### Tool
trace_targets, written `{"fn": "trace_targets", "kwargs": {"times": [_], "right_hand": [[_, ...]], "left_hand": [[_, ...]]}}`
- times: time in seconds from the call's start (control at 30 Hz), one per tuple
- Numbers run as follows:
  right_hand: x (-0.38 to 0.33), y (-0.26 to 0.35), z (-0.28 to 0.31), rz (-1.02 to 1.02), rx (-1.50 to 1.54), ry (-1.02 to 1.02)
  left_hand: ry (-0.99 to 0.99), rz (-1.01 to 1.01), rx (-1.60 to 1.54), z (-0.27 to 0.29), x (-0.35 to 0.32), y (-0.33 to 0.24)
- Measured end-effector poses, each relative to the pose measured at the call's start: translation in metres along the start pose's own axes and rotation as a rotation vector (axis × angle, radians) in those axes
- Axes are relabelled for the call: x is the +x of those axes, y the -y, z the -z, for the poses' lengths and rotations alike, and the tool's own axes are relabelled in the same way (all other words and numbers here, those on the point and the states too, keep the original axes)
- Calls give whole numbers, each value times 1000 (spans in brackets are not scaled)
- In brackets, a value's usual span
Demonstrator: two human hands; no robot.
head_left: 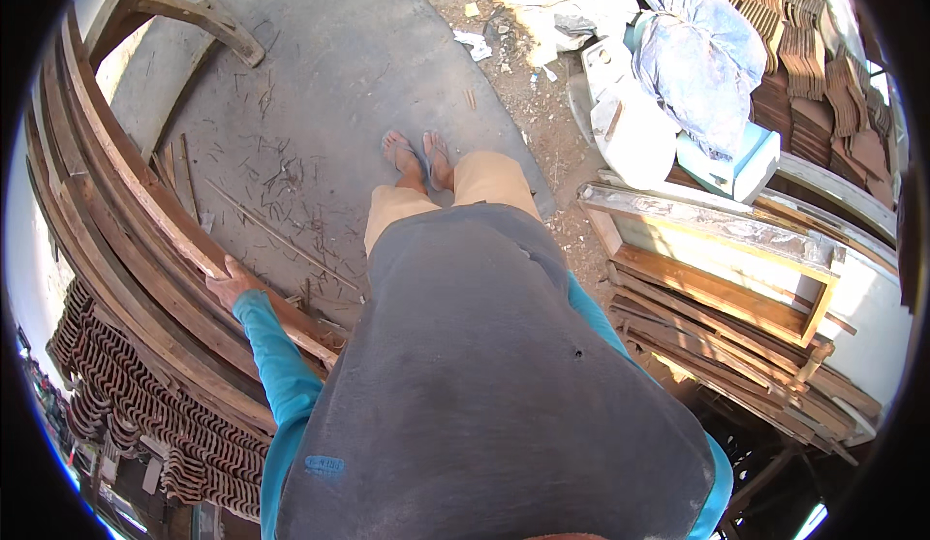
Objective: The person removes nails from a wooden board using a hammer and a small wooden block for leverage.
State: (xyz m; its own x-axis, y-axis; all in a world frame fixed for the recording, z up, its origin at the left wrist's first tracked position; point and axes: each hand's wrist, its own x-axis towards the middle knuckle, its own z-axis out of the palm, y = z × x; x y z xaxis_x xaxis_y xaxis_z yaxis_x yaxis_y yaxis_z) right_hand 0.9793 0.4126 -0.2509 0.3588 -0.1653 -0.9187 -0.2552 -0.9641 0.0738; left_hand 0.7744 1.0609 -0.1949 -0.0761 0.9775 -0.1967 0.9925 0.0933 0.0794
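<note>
The left hand [230,284] rests on the top plank [145,191] of a stack of long wooden planks [107,278] that runs along the person's left side; the fingers lie curled over the plank's edge, gripping it, with the teal sleeve [276,375] reaching out from the body to it. The right hand is hidden behind the grey shirt [484,395], so whether it is open or closed cannot be told; only a strip of its teal sleeve shows at the person's right. The plank lies pale and long, bending with the lens from the upper left down to just beside the person's hip, on top of darker boards. Below the stack, at the lower left, lie rows of brown roof tiles [126,395]. The person stands in sandals [418,157] and tan shorts [455,196] on a grey concrete floor [339,65] strewn with small wood splinters. To the right is a wooden frame [717,249] on a heap of boards, and behind it white sacks [630,123], a blue-grey tarp [697,56] and more stacked tiles [823,85].
</note>
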Motion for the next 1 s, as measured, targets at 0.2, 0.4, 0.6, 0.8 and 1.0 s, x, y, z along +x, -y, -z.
{"fn": "trace_targets", "kwargs": {"times": [0.2,0.4,0.6,0.8,1.0], "right_hand": [[-4,34,20,39,-155,-25],[-1,75,55,92,-252,-39],[12,109,69,141,-264,-45],[26,128,94,151,-263,-74],[52,153,116,167,-254,-90]], "left_hand": [[66,-71,-160,-11,29,21],[73,-40,-188,-14,30,41],[-46,-18,-179,-11,44,25],[9,57,-153,-7,41,17],[78,78,-203,19,28,4]]}}
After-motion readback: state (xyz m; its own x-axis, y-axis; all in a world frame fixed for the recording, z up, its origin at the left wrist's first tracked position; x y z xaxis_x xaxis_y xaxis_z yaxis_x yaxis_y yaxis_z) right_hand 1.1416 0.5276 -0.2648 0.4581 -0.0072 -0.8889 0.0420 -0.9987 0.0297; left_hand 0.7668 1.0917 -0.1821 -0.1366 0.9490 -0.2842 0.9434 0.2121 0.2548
